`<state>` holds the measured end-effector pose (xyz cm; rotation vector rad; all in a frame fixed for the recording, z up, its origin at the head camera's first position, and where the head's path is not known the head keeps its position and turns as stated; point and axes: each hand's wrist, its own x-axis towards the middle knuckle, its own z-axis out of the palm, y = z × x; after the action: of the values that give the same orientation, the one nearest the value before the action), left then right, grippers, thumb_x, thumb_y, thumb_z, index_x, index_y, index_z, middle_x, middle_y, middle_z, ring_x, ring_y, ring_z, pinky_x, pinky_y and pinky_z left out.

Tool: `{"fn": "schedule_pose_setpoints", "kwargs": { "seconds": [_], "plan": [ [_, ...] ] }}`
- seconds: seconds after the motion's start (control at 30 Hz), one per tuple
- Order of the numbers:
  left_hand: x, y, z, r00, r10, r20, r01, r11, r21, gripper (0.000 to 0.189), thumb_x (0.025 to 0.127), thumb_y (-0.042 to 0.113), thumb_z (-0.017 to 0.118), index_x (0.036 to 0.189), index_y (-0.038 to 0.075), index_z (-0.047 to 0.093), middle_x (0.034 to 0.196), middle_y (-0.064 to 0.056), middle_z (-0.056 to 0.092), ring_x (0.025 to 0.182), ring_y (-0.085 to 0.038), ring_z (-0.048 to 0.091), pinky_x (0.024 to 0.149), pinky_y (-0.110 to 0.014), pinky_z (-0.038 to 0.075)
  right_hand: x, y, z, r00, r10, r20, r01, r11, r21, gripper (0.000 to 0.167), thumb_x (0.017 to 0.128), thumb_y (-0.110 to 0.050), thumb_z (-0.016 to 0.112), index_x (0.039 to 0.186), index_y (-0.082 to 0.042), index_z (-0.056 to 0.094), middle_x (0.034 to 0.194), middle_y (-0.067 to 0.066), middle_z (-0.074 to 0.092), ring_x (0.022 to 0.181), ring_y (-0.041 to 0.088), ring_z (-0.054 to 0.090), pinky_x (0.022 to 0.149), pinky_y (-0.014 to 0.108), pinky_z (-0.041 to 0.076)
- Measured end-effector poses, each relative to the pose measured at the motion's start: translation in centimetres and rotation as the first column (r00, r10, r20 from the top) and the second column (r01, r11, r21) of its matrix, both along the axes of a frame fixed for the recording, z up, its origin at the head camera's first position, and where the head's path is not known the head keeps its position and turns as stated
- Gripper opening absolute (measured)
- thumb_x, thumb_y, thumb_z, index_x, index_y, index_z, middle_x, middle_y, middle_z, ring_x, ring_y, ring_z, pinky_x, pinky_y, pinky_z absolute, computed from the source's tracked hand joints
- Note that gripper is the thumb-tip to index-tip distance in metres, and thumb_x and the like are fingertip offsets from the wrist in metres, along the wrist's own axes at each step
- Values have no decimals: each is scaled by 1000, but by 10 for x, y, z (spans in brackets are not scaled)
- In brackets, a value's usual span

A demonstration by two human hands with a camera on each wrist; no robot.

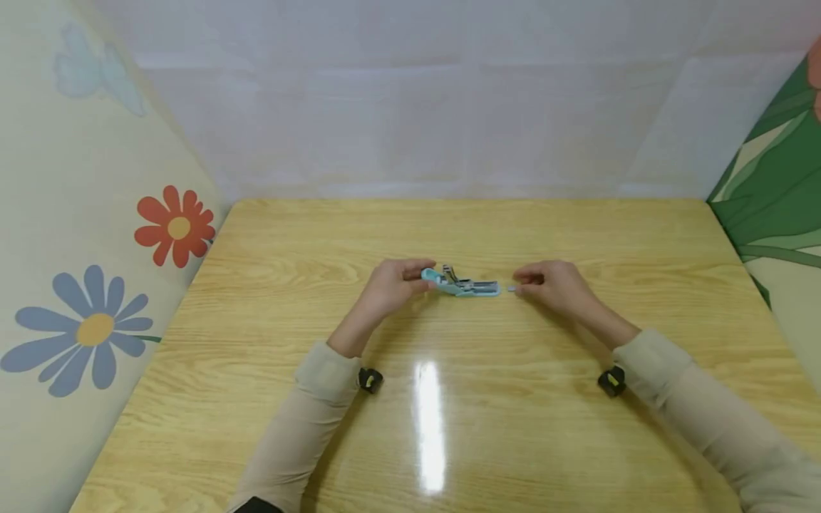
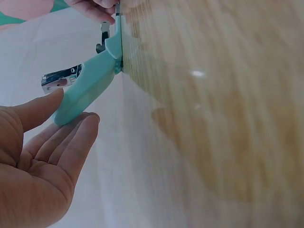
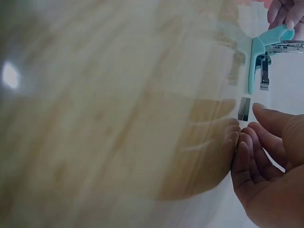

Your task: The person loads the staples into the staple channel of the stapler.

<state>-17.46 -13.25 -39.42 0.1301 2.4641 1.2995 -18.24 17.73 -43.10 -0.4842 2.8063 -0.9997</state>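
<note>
A mint-green stapler [image 1: 477, 291] lies spread open, its long flat part along the table and its other end tilted up at the left. My left hand [image 1: 388, 288] holds that raised end, thumb on one side and fingers under it in the left wrist view. Metal parts [image 2: 61, 78] stick out from the green body. Just past the stapler's right end is a short grey strip of staples [image 3: 244, 109], low at the tabletop. My right hand [image 1: 556, 285] is beside the strip, fingertips right at its near end, with a gap between thumb and fingers.
The glossy wooden table [image 1: 513, 427] reflects a bright light and both hands. A pale cloth wall [image 1: 410, 107] stands behind it, with flower-patterned panels [image 1: 96, 214] at the sides. Black wrist cameras [image 1: 370, 380] sit at both cuffs.
</note>
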Motion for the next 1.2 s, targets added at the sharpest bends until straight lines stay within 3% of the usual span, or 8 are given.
{"fn": "schedule_pose_setpoints", "kwargs": {
  "seconds": [0.7, 0.93, 1.2],
  "plan": [
    [-2, 1, -1, 999, 28, 44, -29, 999, 24, 37, 97, 23, 71, 134, 20, 67, 133, -6, 70, 120, -21, 67, 91, -37, 59, -1, -7, -5, 998, 13, -68, -10, 999, 45, 12, 92, -15, 75, 99, -7, 80, 94, 10, 78, 87, 24, 70, 83, 44, 55],
    [-2, 1, -3, 998, 25, 54, -27, 999, 22, 37, 98, 25, 70, 134, 22, 67, 135, -6, 69, 122, -22, 66, 94, -39, 58, 0, -1, -2, 999, -23, -37, 24, 999, 40, 15, 96, -20, 72, 104, -11, 80, 106, 11, 78, 99, 28, 72, 91, 47, 55],
    [-2, 2, -1, 998, 35, 59, -36, 999, 11, 37, 98, 26, 70, 134, 24, 67, 136, -5, 68, 124, -22, 65, 95, -39, 57, -1, 3, 14, 992, -35, -125, 31, 999, -34, 18, 98, -19, 69, 109, -8, 79, 111, 14, 77, 98, 30, 74, 86, 46, 58]
  ]
}}
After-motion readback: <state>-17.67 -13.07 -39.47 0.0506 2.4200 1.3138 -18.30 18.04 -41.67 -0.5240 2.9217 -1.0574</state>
